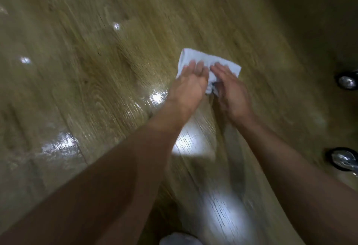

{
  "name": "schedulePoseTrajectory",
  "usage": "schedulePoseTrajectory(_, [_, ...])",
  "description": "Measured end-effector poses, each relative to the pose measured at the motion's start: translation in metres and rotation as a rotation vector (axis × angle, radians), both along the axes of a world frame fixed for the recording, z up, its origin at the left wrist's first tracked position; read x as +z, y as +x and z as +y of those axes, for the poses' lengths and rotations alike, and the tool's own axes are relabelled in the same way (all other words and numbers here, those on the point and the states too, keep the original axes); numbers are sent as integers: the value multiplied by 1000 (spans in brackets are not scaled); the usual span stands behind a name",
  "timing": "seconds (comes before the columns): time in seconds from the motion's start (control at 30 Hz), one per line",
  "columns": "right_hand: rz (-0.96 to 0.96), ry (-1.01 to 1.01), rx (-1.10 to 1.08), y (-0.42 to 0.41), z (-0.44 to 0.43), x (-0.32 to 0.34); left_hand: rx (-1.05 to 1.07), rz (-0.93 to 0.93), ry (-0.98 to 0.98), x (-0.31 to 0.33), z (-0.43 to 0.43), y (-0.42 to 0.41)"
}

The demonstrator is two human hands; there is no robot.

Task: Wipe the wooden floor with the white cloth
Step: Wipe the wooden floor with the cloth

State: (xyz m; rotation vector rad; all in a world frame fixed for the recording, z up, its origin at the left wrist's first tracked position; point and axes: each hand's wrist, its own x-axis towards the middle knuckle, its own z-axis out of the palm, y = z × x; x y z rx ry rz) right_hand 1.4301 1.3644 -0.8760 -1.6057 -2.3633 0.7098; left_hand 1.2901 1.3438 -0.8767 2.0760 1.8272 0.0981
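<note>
A white cloth lies folded on the wooden floor, a little right of the middle of the view. My left hand presses flat on its left part with the fingers together. My right hand presses on its right part, fingers stretched out over the cloth. Both arms reach forward from the bottom of the view. The view is blurred by motion, and the near edge of the cloth is hidden under my palms.
The floor shines with wet streaks and light reflections at the left and below my arms. Two black chair casters with chrome hubs stand at the right edge. Something white shows at the bottom edge.
</note>
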Motion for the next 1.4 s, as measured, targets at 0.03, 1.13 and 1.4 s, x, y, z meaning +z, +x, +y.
schedulePoseTrajectory(0.03, [20,6,-52,-7,5,-1,22,-33,-22,-1,12,-3])
schedulePoseTrajectory(1.13, [-255,-234,-50,33,-78,16,-89,-57,-112,7,-56,36])
schedulePoseTrajectory(1.4, [-222,-144,44,47,-173,11,-422,125,-36,0,-129,-3])
